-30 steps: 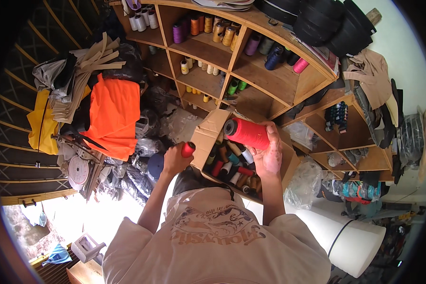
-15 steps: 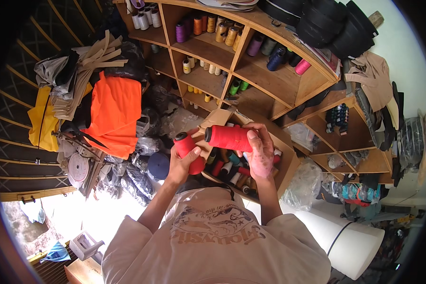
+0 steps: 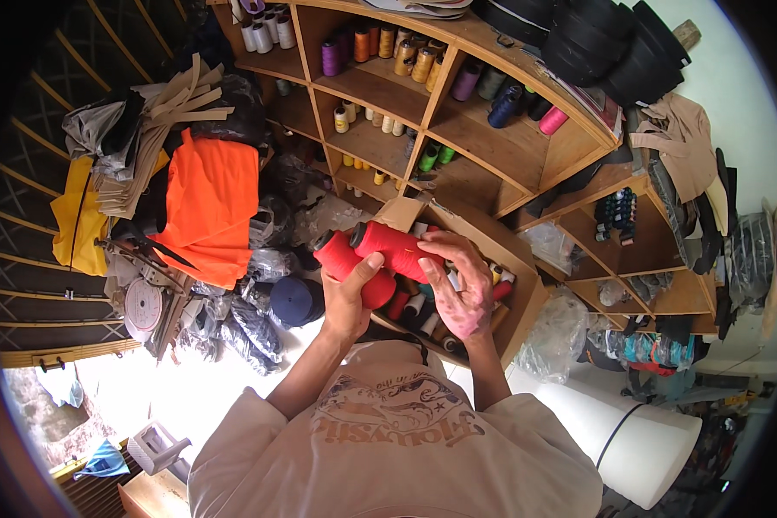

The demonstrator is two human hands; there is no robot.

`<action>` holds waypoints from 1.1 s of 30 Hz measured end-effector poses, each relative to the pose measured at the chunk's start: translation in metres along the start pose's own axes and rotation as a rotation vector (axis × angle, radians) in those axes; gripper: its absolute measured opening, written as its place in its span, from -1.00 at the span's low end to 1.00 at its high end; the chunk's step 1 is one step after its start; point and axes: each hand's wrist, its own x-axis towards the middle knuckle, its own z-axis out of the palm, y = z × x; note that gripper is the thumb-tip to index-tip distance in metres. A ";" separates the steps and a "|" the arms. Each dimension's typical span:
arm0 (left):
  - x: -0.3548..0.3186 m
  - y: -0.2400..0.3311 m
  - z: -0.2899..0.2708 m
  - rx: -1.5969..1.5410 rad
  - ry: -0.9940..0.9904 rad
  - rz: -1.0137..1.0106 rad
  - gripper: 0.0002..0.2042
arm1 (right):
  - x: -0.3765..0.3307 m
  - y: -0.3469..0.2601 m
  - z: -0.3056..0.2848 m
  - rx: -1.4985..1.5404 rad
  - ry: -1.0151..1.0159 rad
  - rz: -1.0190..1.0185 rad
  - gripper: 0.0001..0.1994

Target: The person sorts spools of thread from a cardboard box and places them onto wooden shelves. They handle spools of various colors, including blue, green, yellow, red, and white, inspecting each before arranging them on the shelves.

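Observation:
My left hand [image 3: 347, 298] grips a red thread spool [image 3: 345, 262] that points up and to the left. My right hand [image 3: 459, 289] holds a second red thread spool [image 3: 394, 245], lying across just above the first, and the two spools touch. Both hands are held over an open cardboard box [image 3: 509, 250] that contains several thread cones in mixed colours. My forearms rise from my light printed shirt [image 3: 388, 440] at the bottom.
A curved wooden shelf unit [image 3: 457, 129] holds several thread spools. Orange cloth [image 3: 211, 207], a yellow cloth and tan strips hang at left. A dark blue cone [image 3: 292, 300] lies among plastic bags. A white foam roll [image 3: 630, 440] stands at lower right.
Both hands came together: the left hand rose with its red spool and the right hand brought its spool down and left until the two spools touch.

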 end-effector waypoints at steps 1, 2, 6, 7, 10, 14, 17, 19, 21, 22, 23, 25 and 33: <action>-0.001 0.001 0.000 0.001 0.004 0.014 -0.51 | 0.002 -0.004 -0.001 -0.018 -0.029 -0.037 -0.79; -0.002 0.001 0.001 0.002 0.004 0.028 -0.51 | 0.003 -0.010 0.000 -0.036 -0.030 0.005 -0.80; -0.002 -0.001 0.000 0.035 0.036 0.138 -0.53 | 0.001 -0.005 0.002 -0.091 -0.038 -0.054 -0.83; -0.003 0.000 0.000 0.065 0.033 0.157 -0.53 | 0.000 -0.004 0.002 -0.125 -0.040 -0.073 -0.83; -0.004 -0.005 -0.007 0.120 0.021 0.148 -0.46 | -0.001 0.003 0.008 -0.177 -0.028 -0.112 -0.90; -0.004 -0.002 -0.007 0.086 0.051 0.139 -0.42 | -0.003 0.013 0.010 -0.196 0.097 0.003 -0.95; -0.003 0.006 -0.005 0.031 0.049 0.139 -0.53 | -0.006 0.031 0.001 -0.306 0.185 0.263 -0.96; -0.002 0.006 -0.006 -0.018 0.052 0.118 -0.52 | -0.015 0.052 -0.007 -0.616 0.103 0.192 -0.95; 0.000 0.004 -0.007 -0.056 0.053 0.096 -0.52 | -0.027 0.078 -0.013 -0.880 -0.056 0.104 -0.85; 0.000 0.003 -0.008 -0.071 0.059 0.087 -0.52 | -0.027 0.080 -0.017 -0.937 -0.170 0.117 -0.77; 0.000 0.002 -0.009 -0.087 0.066 0.075 -0.52 | -0.018 0.067 -0.016 -0.828 -0.079 0.147 -0.72; -0.001 0.003 -0.007 -0.099 0.073 0.070 -0.53 | -0.006 0.046 -0.009 -0.605 0.102 0.205 -0.59; 0.000 0.002 -0.008 -0.100 0.085 0.026 -0.59 | -0.011 0.060 -0.021 0.839 -0.539 0.595 -0.56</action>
